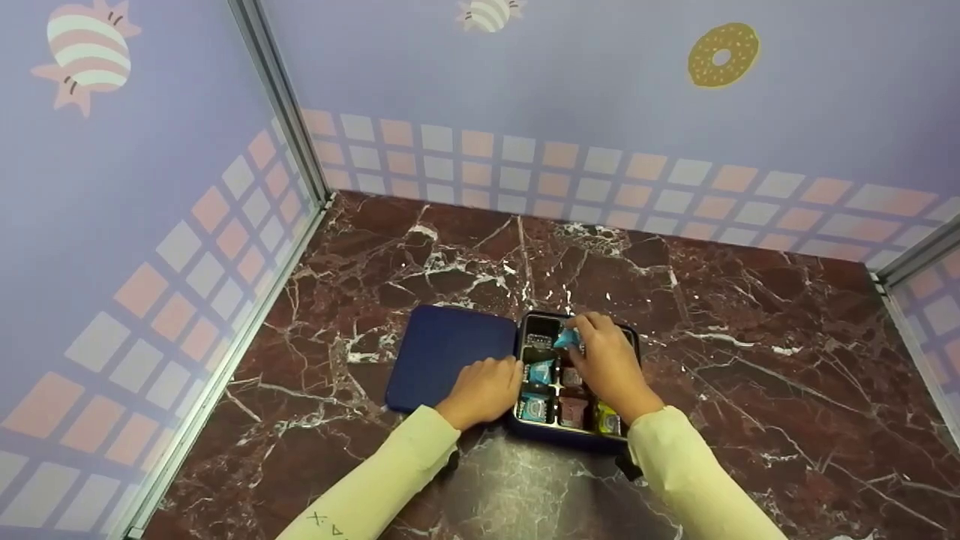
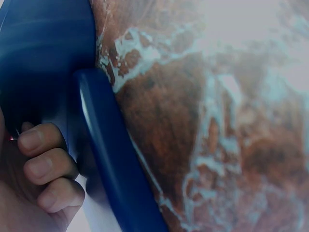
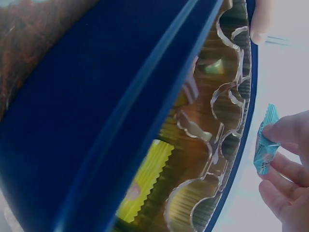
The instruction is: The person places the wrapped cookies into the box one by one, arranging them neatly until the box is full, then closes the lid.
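Observation:
A dark blue box [image 1: 570, 436] with a divided clear plastic tray stands on the table. Over its far compartments, my right hand [image 1: 609, 366] pinches a small blue wrapped candy [image 3: 267, 140] between thumb and fingers. At the left side of the box, my left hand [image 1: 486, 384] grips the edge with curled fingers; its thumb is hidden in the left wrist view. Inside the box are blue wrapped candies [image 1: 540, 372], a reddish-brown wrapped candy [image 1: 573, 412] and a yellow one [image 3: 147, 181]. Beside the box and partly under the left hand lies the blue lid [image 1: 450, 345].
The table [image 1: 750, 420] has a dark red marbled top with white veins. Purple printed panels [image 1: 600, 90] with pink and white squares stand at the back and sides, joined by metal corner posts [image 1: 281, 94].

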A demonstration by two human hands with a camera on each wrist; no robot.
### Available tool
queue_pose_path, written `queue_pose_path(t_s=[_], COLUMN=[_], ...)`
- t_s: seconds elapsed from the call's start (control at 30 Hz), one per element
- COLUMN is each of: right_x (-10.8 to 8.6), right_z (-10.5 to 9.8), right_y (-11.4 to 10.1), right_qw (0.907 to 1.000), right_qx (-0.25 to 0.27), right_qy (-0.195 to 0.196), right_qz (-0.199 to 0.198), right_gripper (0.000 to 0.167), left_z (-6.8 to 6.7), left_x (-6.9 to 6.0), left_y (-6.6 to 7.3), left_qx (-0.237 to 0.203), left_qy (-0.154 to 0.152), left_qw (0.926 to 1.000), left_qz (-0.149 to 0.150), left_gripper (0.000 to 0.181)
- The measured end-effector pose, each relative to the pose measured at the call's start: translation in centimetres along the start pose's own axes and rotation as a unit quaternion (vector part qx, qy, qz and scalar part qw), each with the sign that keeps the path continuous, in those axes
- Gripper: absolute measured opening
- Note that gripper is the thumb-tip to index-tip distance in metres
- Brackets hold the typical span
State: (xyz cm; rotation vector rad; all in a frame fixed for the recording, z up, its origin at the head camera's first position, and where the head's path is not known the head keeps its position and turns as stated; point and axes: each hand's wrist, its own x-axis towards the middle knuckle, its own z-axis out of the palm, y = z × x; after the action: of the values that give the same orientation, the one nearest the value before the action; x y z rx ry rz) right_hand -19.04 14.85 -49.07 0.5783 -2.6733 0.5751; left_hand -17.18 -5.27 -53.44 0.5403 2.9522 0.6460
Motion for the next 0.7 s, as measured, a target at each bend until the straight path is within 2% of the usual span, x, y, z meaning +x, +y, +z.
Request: queue_pose_path(t_s=[0.2,0.5,0.7], right_x=[0.5,0.9,1.4], right_z=[0.3,0.6,0.9], right_y=[-0.2,-0.8,-1.1], right_qw=[0.9994,0.999,0.9988], right_qx=[-0.015,-0.03,-0.032], right_qy=[0.012,-0.006,-0.023], right_qz=[-0.03,-0.031,-0.028], right_gripper=[0.027,0.028,0.03], left_z=[0.1,0.1,0.1], left_x=[0.0,0.1,0.0], left_y=[0.0,0.0,0.0], left_qx=[0.002,0.006,0.009], left_qy=[0.003,-0.004,0.001], left_qw=[1.0,0.9999,0.9999], left_qz=[-0.004,-0.007,-0.004], left_gripper=[0.04,0.039,0.041])
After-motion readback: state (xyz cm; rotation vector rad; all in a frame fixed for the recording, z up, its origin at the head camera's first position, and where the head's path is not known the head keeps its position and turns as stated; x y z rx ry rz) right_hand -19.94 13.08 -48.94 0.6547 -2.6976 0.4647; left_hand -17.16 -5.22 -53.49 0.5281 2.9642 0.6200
